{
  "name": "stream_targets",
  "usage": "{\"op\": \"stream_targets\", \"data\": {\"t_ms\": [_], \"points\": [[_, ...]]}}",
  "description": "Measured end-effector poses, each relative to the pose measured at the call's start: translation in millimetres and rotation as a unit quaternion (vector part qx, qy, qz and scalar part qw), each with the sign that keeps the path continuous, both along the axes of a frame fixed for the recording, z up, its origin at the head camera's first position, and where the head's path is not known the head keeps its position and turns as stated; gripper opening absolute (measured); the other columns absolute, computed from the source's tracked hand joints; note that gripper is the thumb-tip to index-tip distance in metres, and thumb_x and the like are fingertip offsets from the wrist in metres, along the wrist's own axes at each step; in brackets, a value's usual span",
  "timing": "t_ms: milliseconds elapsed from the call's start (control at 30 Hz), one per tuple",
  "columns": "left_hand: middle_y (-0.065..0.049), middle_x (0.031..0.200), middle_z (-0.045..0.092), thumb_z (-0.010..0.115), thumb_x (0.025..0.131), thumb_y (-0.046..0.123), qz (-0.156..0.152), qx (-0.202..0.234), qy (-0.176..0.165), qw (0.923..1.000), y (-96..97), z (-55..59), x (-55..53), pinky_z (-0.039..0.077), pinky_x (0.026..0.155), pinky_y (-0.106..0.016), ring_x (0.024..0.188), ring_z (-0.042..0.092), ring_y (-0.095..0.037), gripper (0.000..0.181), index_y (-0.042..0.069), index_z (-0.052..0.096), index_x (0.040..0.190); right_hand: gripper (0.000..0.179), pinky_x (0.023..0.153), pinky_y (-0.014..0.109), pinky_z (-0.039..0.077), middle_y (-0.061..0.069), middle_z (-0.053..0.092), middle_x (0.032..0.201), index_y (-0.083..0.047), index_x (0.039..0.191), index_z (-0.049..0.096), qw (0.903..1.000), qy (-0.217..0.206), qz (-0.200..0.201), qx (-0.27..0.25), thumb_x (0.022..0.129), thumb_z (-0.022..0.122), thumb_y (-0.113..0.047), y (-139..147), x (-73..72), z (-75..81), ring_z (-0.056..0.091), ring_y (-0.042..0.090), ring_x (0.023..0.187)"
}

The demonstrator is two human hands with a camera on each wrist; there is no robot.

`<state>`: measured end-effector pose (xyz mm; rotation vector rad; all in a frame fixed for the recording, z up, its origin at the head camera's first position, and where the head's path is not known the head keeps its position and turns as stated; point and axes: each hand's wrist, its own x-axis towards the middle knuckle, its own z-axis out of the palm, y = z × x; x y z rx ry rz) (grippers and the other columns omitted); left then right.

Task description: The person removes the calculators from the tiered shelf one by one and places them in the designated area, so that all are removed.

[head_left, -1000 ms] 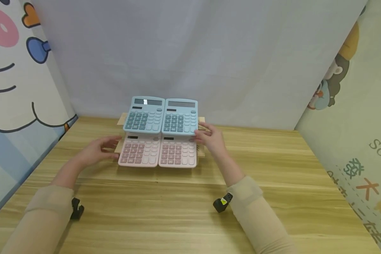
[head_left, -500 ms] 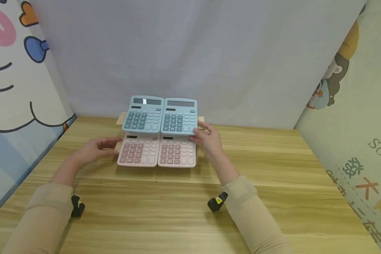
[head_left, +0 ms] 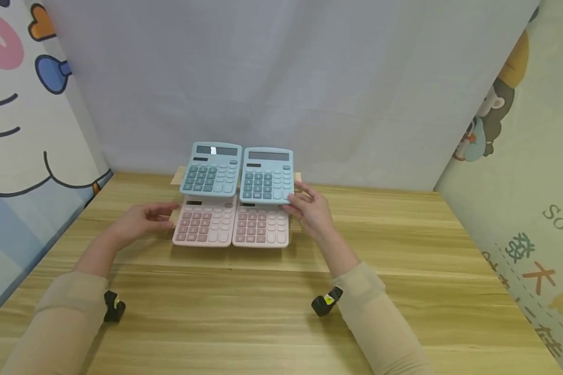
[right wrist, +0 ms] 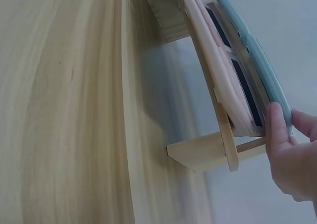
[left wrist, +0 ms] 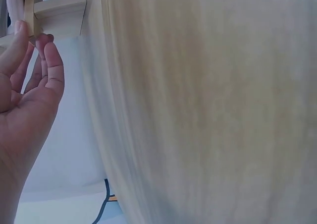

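Note:
Two light-blue calculators lie side by side on the upper tier of a wooden rack (head_left: pixel 178 176), the left blue calculator (head_left: pixel 210 169) and the right blue calculator (head_left: pixel 266 177). Below them sit a left pink calculator (head_left: pixel 204 221) and a right pink calculator (head_left: pixel 261 226), their tops partly covered. My right hand (head_left: pixel 311 212) pinches the lower right corner of the right blue calculator; the right wrist view shows thumb and fingers on the blue calculator's edge (right wrist: pixel 270 70). At the rack's left end, my left hand (head_left: pixel 138 224) grips a wooden bar (left wrist: pixel 30 16) between thumb and fingers.
The rack stands on a wood-grain table (head_left: pixel 244 312), close to a pale grey curtain (head_left: pixel 286 78) behind it. Cartoon-printed panels flank the table, a left panel (head_left: pixel 23 114) and a right panel (head_left: pixel 521 208). A black wrist camera (head_left: pixel 326 302) hangs at the right sleeve.
The right blue calculator has shifted slightly right and toward me with my right hand, leaving a thin gap to its left neighbour. My left hand has stayed at the rack's left end.

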<state>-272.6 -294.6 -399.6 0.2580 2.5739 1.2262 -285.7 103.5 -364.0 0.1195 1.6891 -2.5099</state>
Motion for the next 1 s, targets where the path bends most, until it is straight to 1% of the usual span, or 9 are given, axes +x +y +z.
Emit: {"op": "stream_targets", "data": {"t_ms": [67,167,267,400,533,633,767,1000], "points": [[-0.022,0.147,0.034,0.065,0.084,0.050,0.002,-0.002,-0.002,1.0000,0.2,0.0,0.5,0.039,0.102,-0.052,0.127,0.043,-0.038,0.079,0.012,0.034,0.147,0.053,0.081,0.028,0.054,0.015,0.060,0.107,-0.008,0.137,0.047,1.0000,0.000,0.007,0.005,0.087,0.057,0.009,1.6,1.1,-0.2,0.067,0.018,0.083],[-0.023,0.147,0.034,0.064,0.086,0.046,0.004,-0.005,-0.004,1.0000,1.8,1.3,2.4,0.039,0.102,-0.052,0.127,0.043,-0.038,0.076,0.012,0.034,0.147,0.056,0.083,0.028,0.054,0.018,0.057,0.118,-0.011,0.139,0.047,0.9997,0.001,0.019,0.018,0.088,0.057,0.009,4.4,3.0,0.4,0.066,0.018,0.086],[-0.024,0.146,0.035,0.063,0.086,0.048,0.003,-0.016,0.001,0.9999,3.9,2.7,3.6,0.038,0.102,-0.053,0.126,0.044,-0.038,0.077,0.012,0.033,0.147,0.057,0.085,0.028,0.053,0.019,0.053,0.125,-0.012,0.140,0.045,0.9993,0.005,0.029,0.025,0.088,0.056,0.010,6.6,4.2,0.7,0.064,0.018,0.090],[-0.023,0.146,0.036,0.063,0.085,0.051,0.002,-0.022,0.006,0.9997,5.9,2.7,4.1,0.038,0.102,-0.053,0.126,0.044,-0.038,0.079,0.012,0.034,0.147,0.059,0.086,0.029,0.052,0.020,0.051,0.130,-0.013,0.141,0.044,0.9990,0.005,0.035,0.029,0.088,0.055,0.011,9.7,5.4,1.3,0.064,0.018,0.092],[-0.019,0.148,0.035,0.062,0.086,0.050,0.003,-0.020,0.007,0.9998,6.7,1.8,5.3,0.037,0.102,-0.053,0.126,0.043,-0.036,0.078,0.011,0.033,0.147,0.059,0.087,0.029,0.052,0.020,0.049,0.132,-0.013,0.141,0.043,0.9990,0.003,0.040,0.022,0.088,0.055,0.011,12.7,6.6,2.3,0.064,0.018,0.092],[-0.018,0.150,0.033,0.061,0.088,0.046,0.006,-0.008,0.003,0.9999,7.4,0.9,6.7,0.036,0.103,-0.053,0.127,0.041,-0.037,0.076,0.009,0.032,0.147,0.060,0.090,0.032,0.050,0.022,0.048,0.134,-0.011,0.142,0.042,0.9990,0.004,0.043,0.012,0.088,0.054,0.012,15.0,7.5,3.3,0.065,0.017,0.089],[-0.019,0.150,0.031,0.061,0.090,0.039,0.013,0.007,-0.003,0.9999,8.8,0.1,7.3,0.035,0.104,-0.053,0.128,0.040,-0.038,0.072,0.006,0.031,0.147,0.060,0.096,0.037,0.045,0.023,0.047,0.134,-0.009,0.142,0.041,0.9989,0.008,0.046,0.004,0.088,0.053,0.013,18.3,9.0,5.1,0.066,0.017,0.086],[-0.021,0.149,0.031,0.062,0.091,0.031,0.025,0.036,-0.014,0.9990,10.7,0.8,6.0,0.032,0.106,-0.053,0.129,0.037,-0.038,0.070,0.007,0.030,0.148,0.061,0.092,0.034,0.048,0.024,0.045,0.135,-0.009,0.144,0.039,0.9986,0.015,0.051,0.009,0.089,0.052,0.013,25.1,11.7,9.5,0.066,0.017,0.087]]}}
